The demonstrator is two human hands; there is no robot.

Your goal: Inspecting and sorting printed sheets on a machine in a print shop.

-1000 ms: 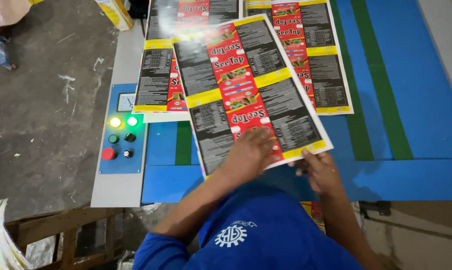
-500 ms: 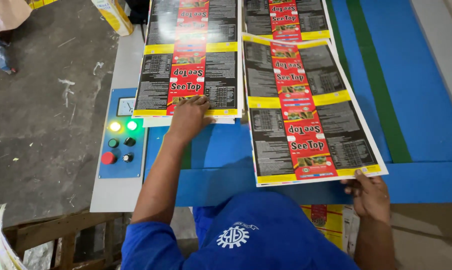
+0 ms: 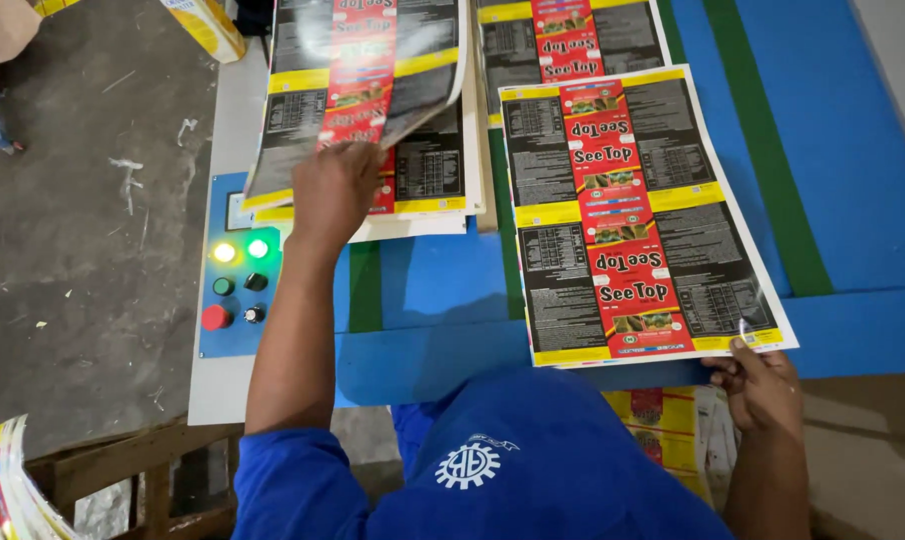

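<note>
Lifting a glossy printed sheet (image 3: 358, 90), black with a red centre strip and yellow bands, our left hand (image 3: 333, 190) is closed on its near edge, so the thin sheet bows upward above the pile of matching printed sheets (image 3: 428, 175) beneath it. Our right hand (image 3: 763, 385) pinches the near right corner of a second glossy printed sheet (image 3: 633, 215), fingers curled together around the edge; that sheet lies flat and slightly skewed on the smooth blue table (image 3: 433, 300), its corner hanging just past the table's front edge. A third sheet of the same print (image 3: 573, 30) lies further back, partly under the second. We count three separate sheets plus the pile. Two dark green stripes (image 3: 763, 140) run across the table's surface. Left of the pile sits a blue control panel (image 3: 235, 285) with two lit lamps, yellow and green, a red round button and three dark knobs. Beyond it is a rough grey concrete floor (image 3: 83, 200).
</note>
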